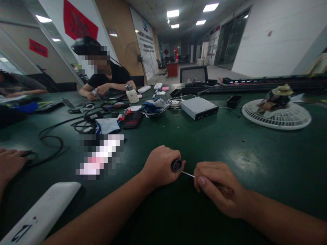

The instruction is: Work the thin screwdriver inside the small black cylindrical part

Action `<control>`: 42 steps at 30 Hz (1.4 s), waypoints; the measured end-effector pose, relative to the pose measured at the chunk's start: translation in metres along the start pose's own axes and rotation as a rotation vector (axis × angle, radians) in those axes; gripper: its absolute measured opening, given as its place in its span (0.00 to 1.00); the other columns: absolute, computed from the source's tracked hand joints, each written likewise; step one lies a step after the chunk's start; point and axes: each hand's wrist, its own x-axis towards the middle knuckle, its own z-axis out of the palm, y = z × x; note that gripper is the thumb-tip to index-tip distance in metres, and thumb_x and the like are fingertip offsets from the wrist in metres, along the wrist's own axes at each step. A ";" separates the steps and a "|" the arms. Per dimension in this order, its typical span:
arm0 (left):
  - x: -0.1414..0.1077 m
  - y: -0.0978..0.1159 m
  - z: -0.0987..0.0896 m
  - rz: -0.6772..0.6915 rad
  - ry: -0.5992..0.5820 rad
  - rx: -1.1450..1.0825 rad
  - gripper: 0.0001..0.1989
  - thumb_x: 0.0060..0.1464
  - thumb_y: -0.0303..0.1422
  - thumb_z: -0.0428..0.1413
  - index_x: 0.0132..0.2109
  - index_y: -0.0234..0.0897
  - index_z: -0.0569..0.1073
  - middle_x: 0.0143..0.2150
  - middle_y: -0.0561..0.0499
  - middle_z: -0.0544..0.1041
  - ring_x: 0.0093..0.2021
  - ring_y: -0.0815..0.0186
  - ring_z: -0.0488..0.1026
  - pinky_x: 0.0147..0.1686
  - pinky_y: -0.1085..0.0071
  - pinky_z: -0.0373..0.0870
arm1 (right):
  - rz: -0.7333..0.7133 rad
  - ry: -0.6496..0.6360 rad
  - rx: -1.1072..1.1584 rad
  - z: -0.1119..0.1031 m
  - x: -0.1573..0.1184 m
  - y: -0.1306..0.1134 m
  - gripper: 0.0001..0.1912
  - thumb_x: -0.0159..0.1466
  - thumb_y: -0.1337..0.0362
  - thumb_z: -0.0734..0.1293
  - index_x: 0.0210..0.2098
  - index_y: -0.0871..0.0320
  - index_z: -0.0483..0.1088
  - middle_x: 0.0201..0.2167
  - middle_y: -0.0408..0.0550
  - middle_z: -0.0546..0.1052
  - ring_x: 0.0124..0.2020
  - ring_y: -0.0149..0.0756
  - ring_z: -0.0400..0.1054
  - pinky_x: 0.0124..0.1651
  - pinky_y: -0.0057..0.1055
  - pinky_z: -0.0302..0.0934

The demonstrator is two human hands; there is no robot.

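My left hand (162, 166) is closed round a small black cylindrical part (176, 165), whose round hollow-looking end faces me. What this part belongs to cannot be made out, as my fingers cover the rest. In my right hand (222, 190) is a screwdriver with a brownish handle (226, 189), and its thin metal shaft points left. The shaft's tip meets the lower edge of the black part or lies just beside it; which one is unclear. Both hands are just above the dark green table (143, 217).
At lower left lies a long white object (43, 214), beside another person's hand (11, 165). Black cables (57, 136), a cloth bowl (155, 107), a disc drive (199, 108) and a white fan grille (277, 114) lie farther back. Across the table sits a person (109, 75).
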 end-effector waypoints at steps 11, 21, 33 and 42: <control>0.000 0.000 0.001 0.009 0.001 -0.011 0.10 0.58 0.37 0.55 0.30 0.39 0.69 0.26 0.53 0.74 0.26 0.65 0.67 0.31 0.66 0.59 | 0.009 -0.011 -0.025 0.001 0.001 -0.002 0.16 0.72 0.67 0.58 0.27 0.59 0.65 0.22 0.43 0.66 0.24 0.31 0.61 0.29 0.32 0.52; 0.000 0.000 0.000 0.014 -0.009 0.001 0.10 0.59 0.37 0.54 0.30 0.39 0.69 0.26 0.53 0.74 0.27 0.64 0.68 0.31 0.66 0.60 | 0.006 -0.026 -0.043 0.000 0.003 -0.002 0.15 0.71 0.67 0.59 0.27 0.58 0.65 0.22 0.43 0.67 0.25 0.31 0.61 0.30 0.32 0.53; 0.001 0.000 -0.001 0.023 -0.010 0.008 0.10 0.58 0.37 0.55 0.30 0.39 0.69 0.26 0.53 0.75 0.27 0.65 0.68 0.31 0.66 0.60 | 0.029 0.063 -0.078 0.001 0.002 -0.001 0.17 0.72 0.67 0.58 0.26 0.58 0.65 0.21 0.42 0.66 0.23 0.30 0.60 0.29 0.32 0.52; 0.001 0.000 0.001 0.010 -0.011 0.005 0.10 0.58 0.37 0.55 0.30 0.39 0.69 0.26 0.53 0.75 0.26 0.65 0.68 0.31 0.66 0.60 | 0.033 0.037 -0.105 0.002 0.002 -0.002 0.16 0.72 0.67 0.58 0.27 0.57 0.65 0.21 0.41 0.66 0.24 0.31 0.60 0.29 0.32 0.53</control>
